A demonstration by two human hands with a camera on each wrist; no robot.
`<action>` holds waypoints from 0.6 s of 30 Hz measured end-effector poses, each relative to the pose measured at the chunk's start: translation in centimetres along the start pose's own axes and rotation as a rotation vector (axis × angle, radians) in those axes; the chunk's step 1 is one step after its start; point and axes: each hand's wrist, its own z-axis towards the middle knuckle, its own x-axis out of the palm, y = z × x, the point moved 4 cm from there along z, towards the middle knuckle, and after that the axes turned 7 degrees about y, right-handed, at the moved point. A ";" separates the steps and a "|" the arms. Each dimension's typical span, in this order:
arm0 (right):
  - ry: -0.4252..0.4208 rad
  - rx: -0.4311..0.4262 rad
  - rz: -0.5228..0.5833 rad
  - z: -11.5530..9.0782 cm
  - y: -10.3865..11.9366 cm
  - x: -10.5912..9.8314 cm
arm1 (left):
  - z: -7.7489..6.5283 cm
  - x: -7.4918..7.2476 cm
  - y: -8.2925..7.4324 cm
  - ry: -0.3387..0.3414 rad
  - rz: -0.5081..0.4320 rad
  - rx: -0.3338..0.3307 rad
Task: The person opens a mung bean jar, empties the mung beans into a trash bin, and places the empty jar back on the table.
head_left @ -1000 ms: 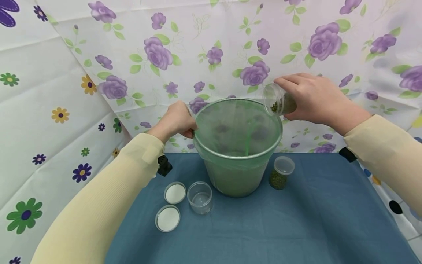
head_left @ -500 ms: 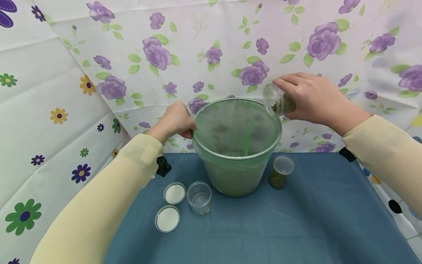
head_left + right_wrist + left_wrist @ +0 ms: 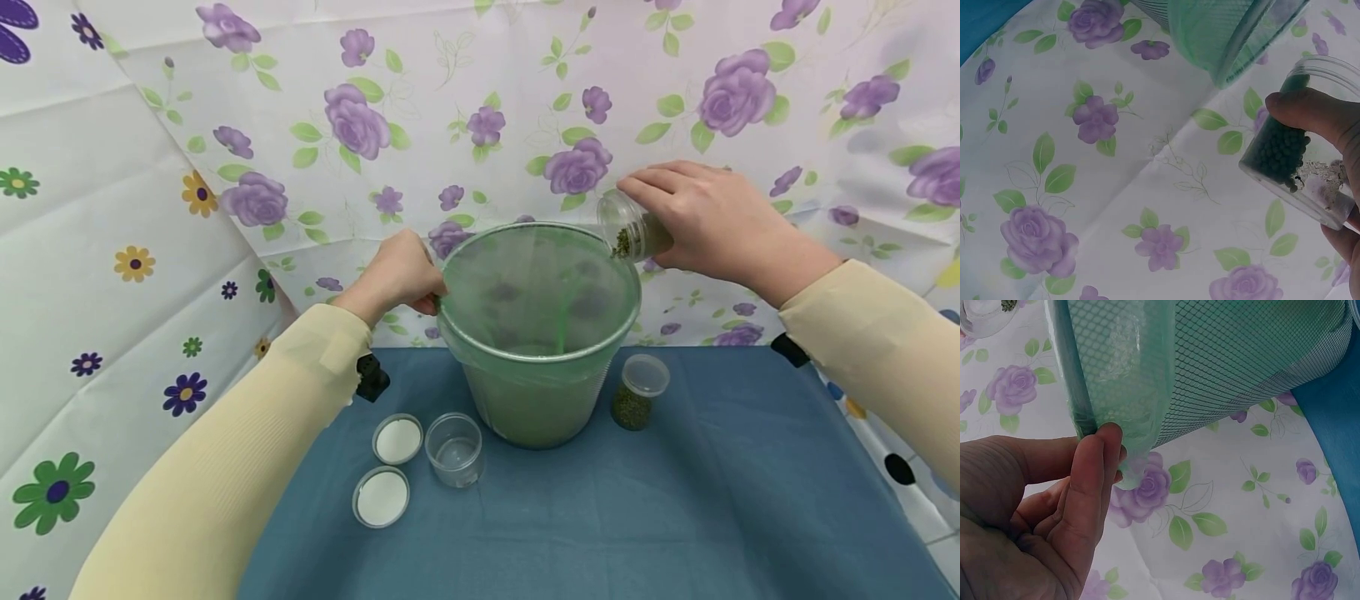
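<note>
A mesh trash can (image 3: 532, 408), lined with a thin green trash bag (image 3: 525, 283), stands upright at the table's back edge. My left hand (image 3: 397, 275) grips the left rim; in the left wrist view its thumb and fingers pinch the bag (image 3: 1125, 375) there. At the right rim, my right hand (image 3: 720, 221) holds a clear plastic jar (image 3: 636, 232), tilted with its open mouth towards the can. Small green beans (image 3: 622, 242) lie near that mouth. In the right wrist view, dark green beans (image 3: 1280, 150) and some pale bits show through the jar's wall.
A lidded jar of green beans (image 3: 633, 407) stands right of the can. Left of it, on the blue cloth (image 3: 637, 525), are an open clear cup (image 3: 455, 450) and two round lids with white insides (image 3: 398, 440). A flowered sheet (image 3: 420, 50) hangs behind.
My right hand has tipped the jar slightly further, and more beans have slid to its mouth. My left hand stays at the rim.
</note>
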 end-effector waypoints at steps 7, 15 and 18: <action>-0.007 -0.013 0.001 0.0 0.0 0.0 | 0.0 0.0 0.0 -0.005 0.011 0.007; -0.002 -0.009 -0.011 0.1 0.1 -0.2 | -0.1 0.0 0.0 -0.003 0.014 0.004; -0.001 -0.011 -0.015 0.1 0.1 -0.2 | -0.1 0.0 -0.1 -0.003 0.013 0.003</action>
